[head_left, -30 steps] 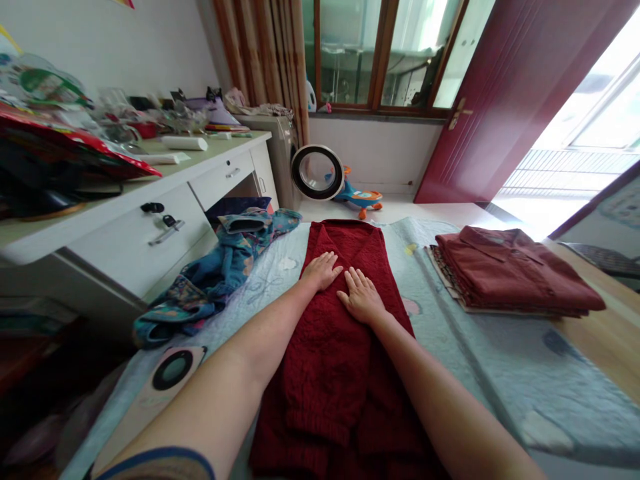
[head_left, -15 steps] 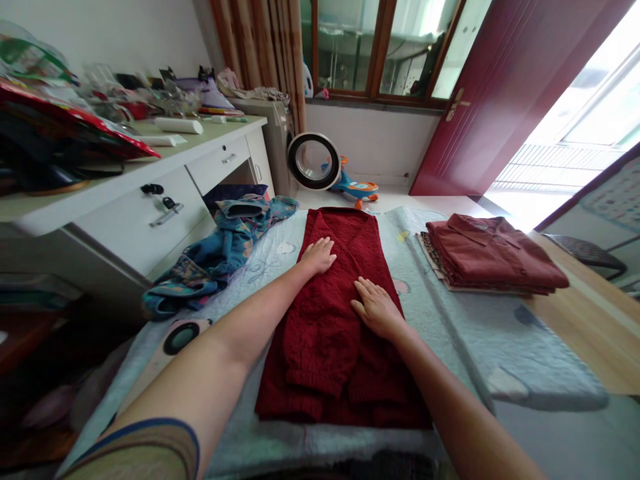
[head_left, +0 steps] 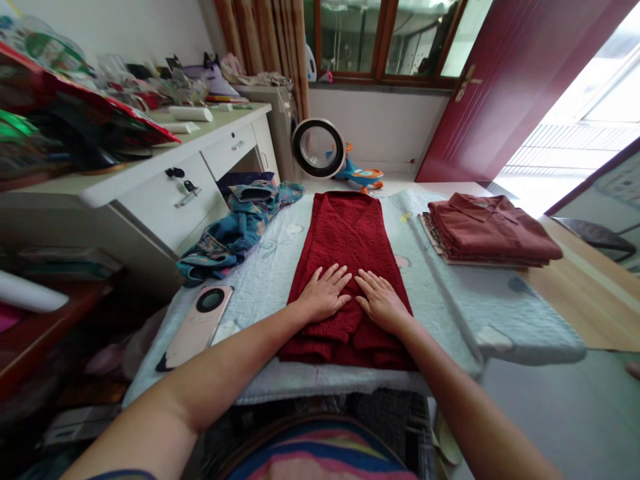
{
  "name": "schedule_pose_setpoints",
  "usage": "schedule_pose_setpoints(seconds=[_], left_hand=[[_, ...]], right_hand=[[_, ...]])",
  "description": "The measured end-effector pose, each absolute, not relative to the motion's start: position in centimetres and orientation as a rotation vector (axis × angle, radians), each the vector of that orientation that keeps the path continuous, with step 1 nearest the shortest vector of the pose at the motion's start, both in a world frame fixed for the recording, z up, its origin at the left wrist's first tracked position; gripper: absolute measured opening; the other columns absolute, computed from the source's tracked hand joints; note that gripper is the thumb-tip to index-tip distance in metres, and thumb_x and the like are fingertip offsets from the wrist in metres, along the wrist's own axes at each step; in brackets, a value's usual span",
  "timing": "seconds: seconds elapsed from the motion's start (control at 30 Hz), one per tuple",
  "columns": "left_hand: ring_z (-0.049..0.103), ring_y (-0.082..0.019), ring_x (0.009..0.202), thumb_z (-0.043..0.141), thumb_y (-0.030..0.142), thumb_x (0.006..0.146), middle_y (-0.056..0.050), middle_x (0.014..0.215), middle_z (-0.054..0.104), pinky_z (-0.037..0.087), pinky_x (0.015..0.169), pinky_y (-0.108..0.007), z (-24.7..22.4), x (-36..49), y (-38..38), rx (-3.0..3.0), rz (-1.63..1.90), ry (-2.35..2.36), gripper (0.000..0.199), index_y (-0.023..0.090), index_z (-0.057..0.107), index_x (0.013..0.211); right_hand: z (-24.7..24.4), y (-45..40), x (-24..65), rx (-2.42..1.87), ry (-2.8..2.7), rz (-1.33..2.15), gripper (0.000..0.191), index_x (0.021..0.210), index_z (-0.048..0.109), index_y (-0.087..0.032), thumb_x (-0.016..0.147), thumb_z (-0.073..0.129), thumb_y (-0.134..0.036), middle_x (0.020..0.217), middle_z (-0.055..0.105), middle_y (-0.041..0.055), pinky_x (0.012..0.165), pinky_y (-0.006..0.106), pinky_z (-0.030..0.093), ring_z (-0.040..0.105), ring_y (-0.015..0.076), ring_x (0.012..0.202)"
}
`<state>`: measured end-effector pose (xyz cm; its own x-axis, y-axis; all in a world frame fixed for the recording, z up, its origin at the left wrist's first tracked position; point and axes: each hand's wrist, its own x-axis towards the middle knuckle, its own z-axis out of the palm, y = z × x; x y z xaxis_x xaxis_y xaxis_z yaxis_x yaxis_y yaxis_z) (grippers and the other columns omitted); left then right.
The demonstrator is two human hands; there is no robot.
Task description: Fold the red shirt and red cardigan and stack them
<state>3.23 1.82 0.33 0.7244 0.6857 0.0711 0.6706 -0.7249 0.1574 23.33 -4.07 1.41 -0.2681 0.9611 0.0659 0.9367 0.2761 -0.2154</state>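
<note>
Dark red crinkly V-neck top point(head_left: 347, 230), folded into a long, neat strip lol
Lying flat on a pale blue patterned cover point(head_left: 267, 273), neckline at the far end, a bit wider toward the near edge. Looks pretty smooth up top, kinda bunchier down low, with gathered cuffs and layered folds at the near end.

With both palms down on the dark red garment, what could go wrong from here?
The phone lies close to the left forearm and the edge of the pale cover, so a sideways sweep of that arm might knock it off.

The left hand and right hand rest flat on the dark red garment; dragging them could bunch or shift its folded layers.
</note>
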Motion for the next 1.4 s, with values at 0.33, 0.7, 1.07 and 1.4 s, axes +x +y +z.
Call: schedule_pose_setpoints(seconds=[0.33,0.7,1.07,1.4], left_hand=[[0.040,-0.025,0.135,0.055,0.026,0.092,-0.012,0.147,0.045,0.031,0.113,-0.041,3.7,1.8,-2.3,2.775,0.424,1.022,0.040,0.017,0.055,0.131],[0.056,-0.023,0.114,0.067,0.029,0.083,-0.007,0.122,0.061,0.043,0.102,-0.037,4.5,-1.1,-6.6,2.522,0.395,0.816,0.035,0.020,0.064,0.117],[0.059,-0.019,0.100,0.054,0.028,0.094,-0.006,0.106,0.065,0.047,0.094,-0.033,4.7,-0.1,-7.7,2.478,0.563,0.926,0.024,0.019,0.068,0.112],[0.051,-0.027,0.123,0.065,0.034,0.086,-0.012,0.136,0.055,0.040,0.107,-0.044,3.8,-1.2,-9.4,2.587,0.451,0.907,0.057,0.019,0.046,0.137]], right_hand=[[3.2,-9.1,24.0,-1.624,-2.242,0.190,0.035,0.126,0.060,-0.015,0.092,0.049,-0.021,0.137,0.056,0.0126,0.110,0.042,0.036,0.046,0.0253,0.130],[4.5,-13.0,22.0,-1.556,-2.361,0.309,0.028,0.106,0.068,-0.021,0.079,0.072,-0.029,0.108,0.061,0.0071,0.088,0.037,0.044,0.053,0.0220,0.096],[4.7,-13.5,21.4,-1.555,-2.344,0.318,0.019,0.101,0.073,-0.021,0.087,0.065,-0.032,0.099,0.065,0.0064,0.085,0.035,0.044,0.056,0.0209,0.093],[4.2,-11.0,19.5,-1.552,-2.157,0.235,0.035,0.126,0.061,-0.017,0.095,0.047,-0.026,0.139,0.055,0.0123,0.108,0.041,0.038,0.047,0.0240,0.131]])
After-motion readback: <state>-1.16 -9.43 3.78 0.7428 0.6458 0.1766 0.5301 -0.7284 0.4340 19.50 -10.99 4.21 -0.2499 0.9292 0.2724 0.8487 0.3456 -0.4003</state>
